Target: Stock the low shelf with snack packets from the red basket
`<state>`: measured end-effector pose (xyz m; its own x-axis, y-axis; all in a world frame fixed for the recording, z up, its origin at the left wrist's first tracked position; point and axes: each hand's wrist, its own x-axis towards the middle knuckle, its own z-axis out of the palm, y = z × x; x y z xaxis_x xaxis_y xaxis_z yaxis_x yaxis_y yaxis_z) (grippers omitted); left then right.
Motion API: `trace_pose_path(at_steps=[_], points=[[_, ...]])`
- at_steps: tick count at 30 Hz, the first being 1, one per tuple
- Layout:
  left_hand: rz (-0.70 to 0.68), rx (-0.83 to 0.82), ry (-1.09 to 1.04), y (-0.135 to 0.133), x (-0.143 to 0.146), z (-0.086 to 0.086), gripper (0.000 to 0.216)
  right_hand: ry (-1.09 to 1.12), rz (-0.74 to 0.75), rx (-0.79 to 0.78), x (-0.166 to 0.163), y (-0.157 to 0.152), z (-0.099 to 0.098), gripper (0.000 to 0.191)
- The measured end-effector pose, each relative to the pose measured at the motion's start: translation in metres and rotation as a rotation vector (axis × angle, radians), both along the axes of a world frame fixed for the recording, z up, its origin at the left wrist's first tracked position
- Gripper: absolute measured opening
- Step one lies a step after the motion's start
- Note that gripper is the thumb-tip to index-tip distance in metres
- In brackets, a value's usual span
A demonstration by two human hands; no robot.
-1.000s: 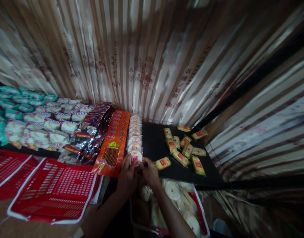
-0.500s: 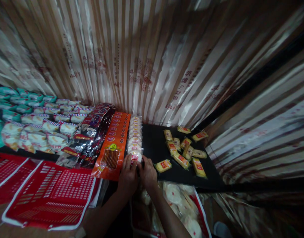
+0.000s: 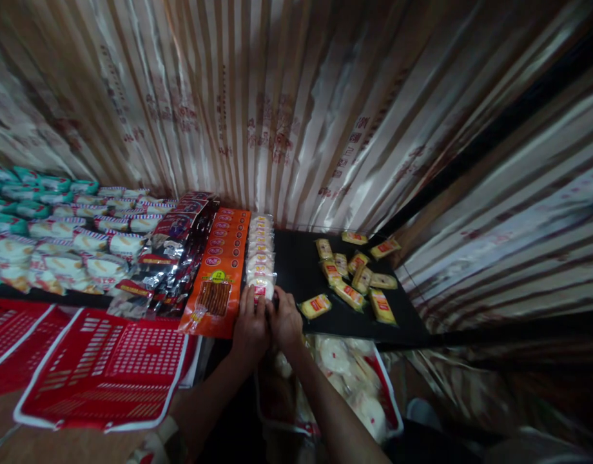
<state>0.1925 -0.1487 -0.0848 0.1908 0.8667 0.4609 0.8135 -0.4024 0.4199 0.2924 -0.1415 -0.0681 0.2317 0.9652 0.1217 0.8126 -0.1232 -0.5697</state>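
My left hand (image 3: 251, 330) and my right hand (image 3: 285, 323) are side by side at the near end of a row of small clear-wrapped white round snacks (image 3: 260, 250). Between their fingertips they grip the front packet (image 3: 261, 288), which has a red and white label. Just left of the row lie orange snack-stick bags (image 3: 218, 267), overlapping one another. Right of my right hand, a yellow wrapped cake (image 3: 316, 306) rests on the black table (image 3: 296, 254). The fingertips partly cover the front packet.
Several yellow wrapped cakes (image 3: 361, 278) lie scattered to the right. Dark shiny bags (image 3: 180, 248), white bags (image 3: 100, 267) and green bags (image 3: 33, 209) fill the left. Below are a red basket (image 3: 146, 348) and another with white round packets (image 3: 335, 356). A striped curtain (image 3: 287, 58) hangs behind.
The view has shifted slightly, so the table and goods sit a little higher in the picture. Both hands are still at the front packet, with their fingers nearly unchanged.
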Motion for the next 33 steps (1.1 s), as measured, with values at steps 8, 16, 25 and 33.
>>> trace_pose_path(at_steps=[8,16,25,33], points=[[-0.13,-0.051,-0.032,-0.027,-0.005,0.013,0.032,0.215,0.099,0.278,0.018,-0.062,-0.024,0.029],[-0.18,-0.672,0.059,-0.093,0.007,-0.007,0.042,0.11,0.011,0.049,0.06,-0.128,-0.059,0.029],[-0.188,-0.89,0.236,-0.106,0.014,-0.021,0.038,-0.05,0.183,-0.192,0.059,-0.142,-0.061,0.024],[-0.236,-0.723,0.099,-0.1,0.001,-0.007,0.025,0.22,0.036,-0.084,0.055,-0.141,-0.051,0.035]])
